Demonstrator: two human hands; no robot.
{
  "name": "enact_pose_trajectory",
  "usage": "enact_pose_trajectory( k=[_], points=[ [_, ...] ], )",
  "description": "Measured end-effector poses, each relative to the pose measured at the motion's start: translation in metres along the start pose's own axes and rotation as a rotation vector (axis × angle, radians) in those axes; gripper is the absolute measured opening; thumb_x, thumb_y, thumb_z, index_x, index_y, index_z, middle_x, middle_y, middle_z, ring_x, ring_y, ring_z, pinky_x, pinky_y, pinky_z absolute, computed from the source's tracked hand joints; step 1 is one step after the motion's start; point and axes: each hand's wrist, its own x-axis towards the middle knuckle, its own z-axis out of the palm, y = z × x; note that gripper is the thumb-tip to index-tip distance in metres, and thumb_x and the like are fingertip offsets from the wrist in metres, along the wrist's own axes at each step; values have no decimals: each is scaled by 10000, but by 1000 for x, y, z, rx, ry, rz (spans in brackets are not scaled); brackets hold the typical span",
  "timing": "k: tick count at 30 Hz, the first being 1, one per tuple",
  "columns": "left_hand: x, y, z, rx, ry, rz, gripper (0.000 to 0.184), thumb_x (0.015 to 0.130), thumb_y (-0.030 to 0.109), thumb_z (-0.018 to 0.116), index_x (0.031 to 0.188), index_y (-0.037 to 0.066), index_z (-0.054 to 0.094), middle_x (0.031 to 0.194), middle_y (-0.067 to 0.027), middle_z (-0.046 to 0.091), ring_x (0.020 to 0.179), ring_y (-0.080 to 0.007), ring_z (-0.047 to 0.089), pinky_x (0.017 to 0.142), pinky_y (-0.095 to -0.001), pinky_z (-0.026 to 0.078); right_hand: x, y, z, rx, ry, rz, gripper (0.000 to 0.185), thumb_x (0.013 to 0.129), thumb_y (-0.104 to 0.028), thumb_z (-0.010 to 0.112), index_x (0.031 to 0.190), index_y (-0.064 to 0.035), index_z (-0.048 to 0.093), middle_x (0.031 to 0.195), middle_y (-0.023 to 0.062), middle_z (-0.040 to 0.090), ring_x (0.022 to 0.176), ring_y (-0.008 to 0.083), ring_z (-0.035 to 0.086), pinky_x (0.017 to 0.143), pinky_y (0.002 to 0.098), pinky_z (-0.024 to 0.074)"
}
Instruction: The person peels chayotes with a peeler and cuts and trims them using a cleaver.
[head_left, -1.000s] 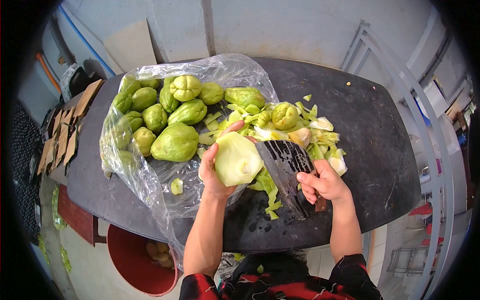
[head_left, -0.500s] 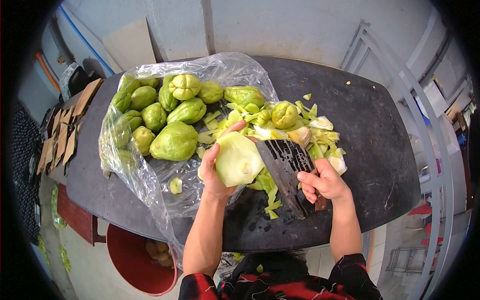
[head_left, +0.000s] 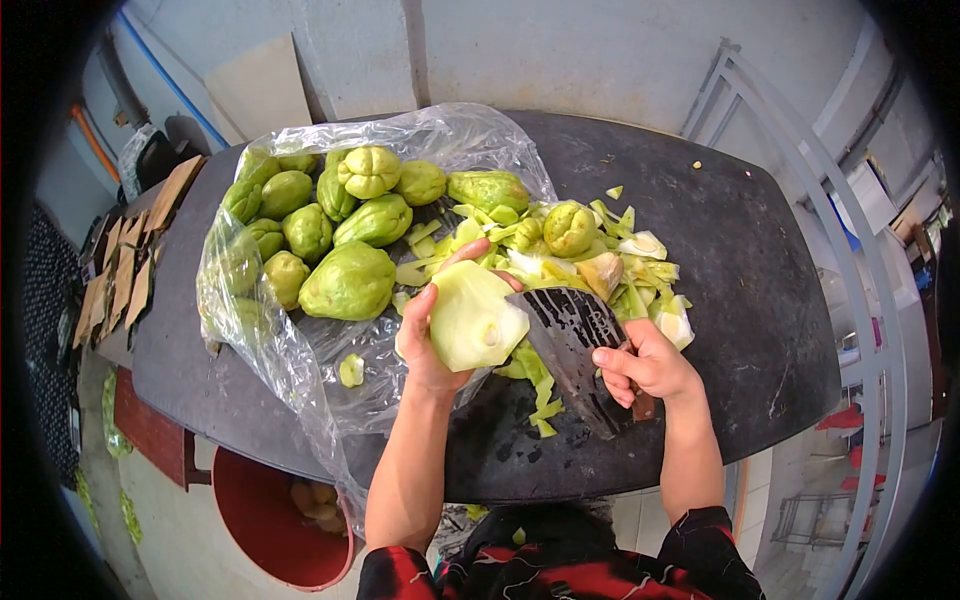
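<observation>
My left hand (head_left: 432, 350) is wrapped round a pale, peeled chayote half (head_left: 475, 322), its cut face turned up with the seed spot showing. In my right hand (head_left: 652, 368) is a broad, dark cleaver (head_left: 578, 350), wet and streaked, its brown handle mostly hidden by my fingers. The blade's upper left corner is beside the chayote half, near its right edge. Behind the blade lies a heap of green peelings (head_left: 545, 385) with a whole chayote (head_left: 570, 229) on top. Left of my left hand, a large green chayote (head_left: 348, 281) rests on clear plastic.
Several whole green chayotes (head_left: 372, 171) lie in an open clear plastic bag (head_left: 330, 385) on the dark table (head_left: 750, 300). Below the table's left front edge stands a red bucket (head_left: 250, 520) with pale pieces inside. A grey metal railing (head_left: 850, 280) rises at the right.
The cleaver blade has turned slightly in my right hand, its upper edge shifting a little right. My left hand and the chayote half have barely moved.
</observation>
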Motion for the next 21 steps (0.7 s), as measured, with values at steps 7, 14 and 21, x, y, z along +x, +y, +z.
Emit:
enact_pose_trajectory(
  k=[7,14,21],
  points=[
    [-5,-9,5,90,93,-18,760,887,518,499,1418,-21,433,1137,-218,633,958,-251,662,795,-355,567,6,3,12,84,8,-21,305,980,-185,618,740,-35,504,536,10,512,421,93,501,405,269,446],
    [-5,-19,14,70,171,3,744,895,494,515,1416,-31,434,1140,-170,639,1001,-237,641,846,-341,541,11,7,21,84,-37,-53,324,996,-190,595,725,-48,490,543,6,497,429,93,494,402,272,447],
    [-7,-33,14,72,123,-80,736,869,503,563,1397,-1,464,1199,-142,604,975,-206,643,829,-327,538,15,9,28,167,-21,-72,317,1006,-198,582,740,-66,471,542,-4,472,431,90,495,398,268,444]
  ],
)
